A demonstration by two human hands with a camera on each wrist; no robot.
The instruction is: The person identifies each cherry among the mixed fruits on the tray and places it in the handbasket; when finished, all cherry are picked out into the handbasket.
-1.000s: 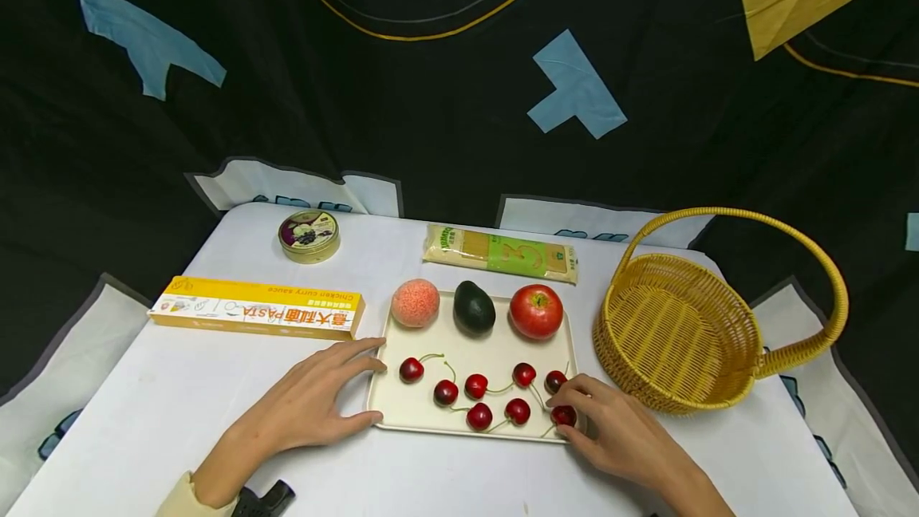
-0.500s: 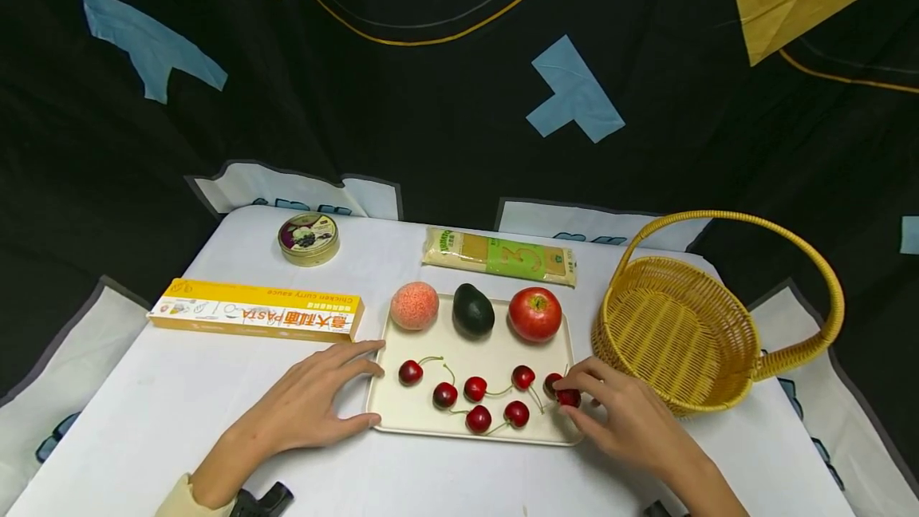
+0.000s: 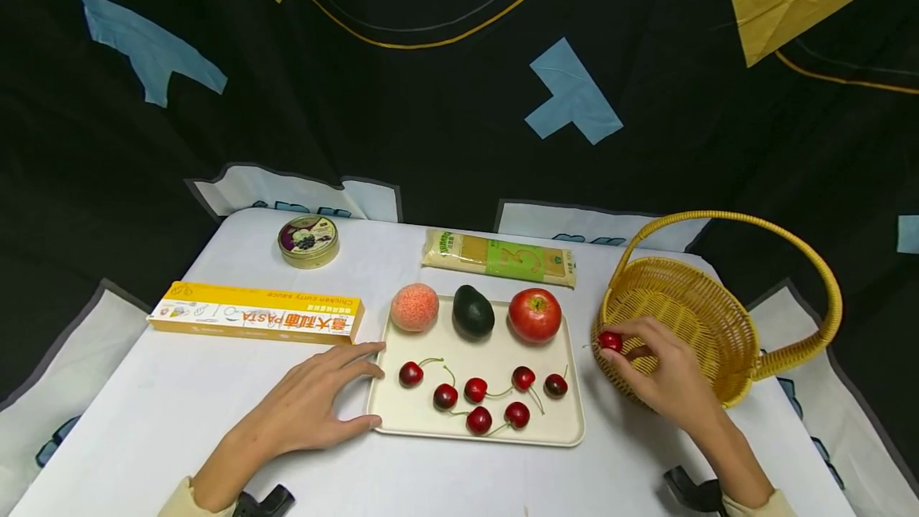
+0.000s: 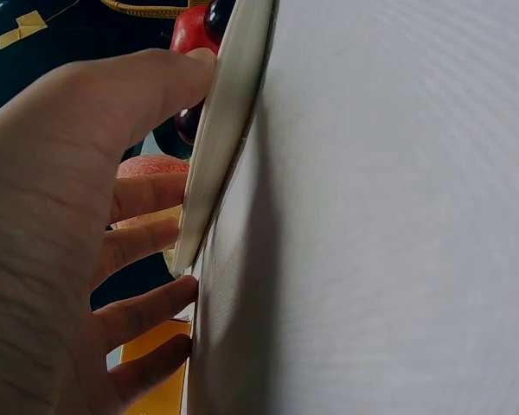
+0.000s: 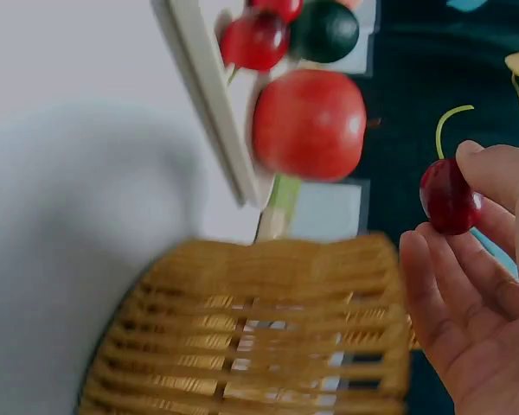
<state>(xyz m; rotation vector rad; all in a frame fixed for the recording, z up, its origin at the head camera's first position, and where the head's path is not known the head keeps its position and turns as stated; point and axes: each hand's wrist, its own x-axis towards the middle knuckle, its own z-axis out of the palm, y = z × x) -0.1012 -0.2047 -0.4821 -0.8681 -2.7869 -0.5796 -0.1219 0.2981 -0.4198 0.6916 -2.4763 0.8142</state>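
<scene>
My right hand [image 3: 664,369] pinches a dark red cherry [image 5: 448,197] by its body, the green stem sticking out. In the head view that hand is over the near left rim of the yellow wicker basket [image 3: 682,397]. My left hand [image 3: 309,401] lies at the left edge of the cream tray [image 3: 402,421], fingers spread, thumb and fingertips touching the rim. Several cherries [image 3: 479,420] with stems lie on the front half of the tray. Along its back sit a pinkish peach [image 3: 414,307], a dark green avocado [image 3: 473,312] and a red apple [image 3: 534,315].
A yellow pasta box [image 3: 254,312] lies left of the tray. Behind are a round tin [image 3: 308,241] and a packet of noodles [image 3: 498,256]. The basket's tall handle [image 3: 797,242] arches over its opening. A black curtain [image 3: 431,118] hangs behind the table.
My right hand has lifted a cherry from the tray's right front corner and carried it right and up to the basket. The left hand has stayed at the tray's edge.
</scene>
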